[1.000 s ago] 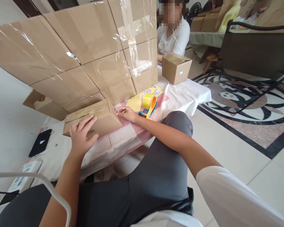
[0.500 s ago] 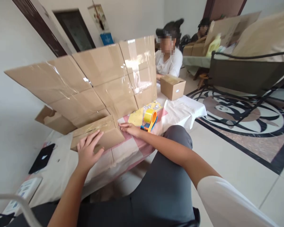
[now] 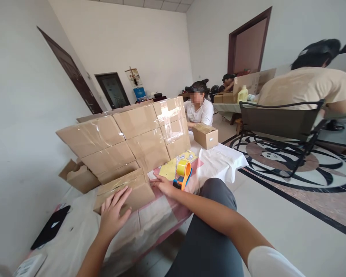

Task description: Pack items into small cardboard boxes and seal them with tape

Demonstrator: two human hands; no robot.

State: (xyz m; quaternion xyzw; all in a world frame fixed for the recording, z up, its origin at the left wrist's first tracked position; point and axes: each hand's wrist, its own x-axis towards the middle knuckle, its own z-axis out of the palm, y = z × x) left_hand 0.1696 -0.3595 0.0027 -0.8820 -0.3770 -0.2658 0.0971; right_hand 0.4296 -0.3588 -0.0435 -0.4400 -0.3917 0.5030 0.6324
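Observation:
A closed cardboard box (image 3: 141, 189) with clear tape along its top lies in front of me on the cloth-covered table. My left hand (image 3: 115, 211) rests on its near left side, fingers spread over the upper edge and thumb on the front face. At the box's right end is my right hand (image 3: 163, 185), its fingers stretched out beside the end; whether they touch it I cannot tell. Just right of that hand stands an orange and blue tape dispenser (image 3: 186, 175) with a yellow roll. Behind the box rises a wall of taped cardboard boxes (image 3: 145, 154).
An open carton (image 3: 85, 177) sits at the left behind the box. A black flat item (image 3: 51, 227) lies on the table's left. Another closed box (image 3: 206, 136) stands at the far right corner, near a person in white (image 3: 204, 113). A dark chair (image 3: 279, 121) is further right.
My view has tilted up, so the table appears lower and more of the room shows. Both hands keep about the same places at the box.

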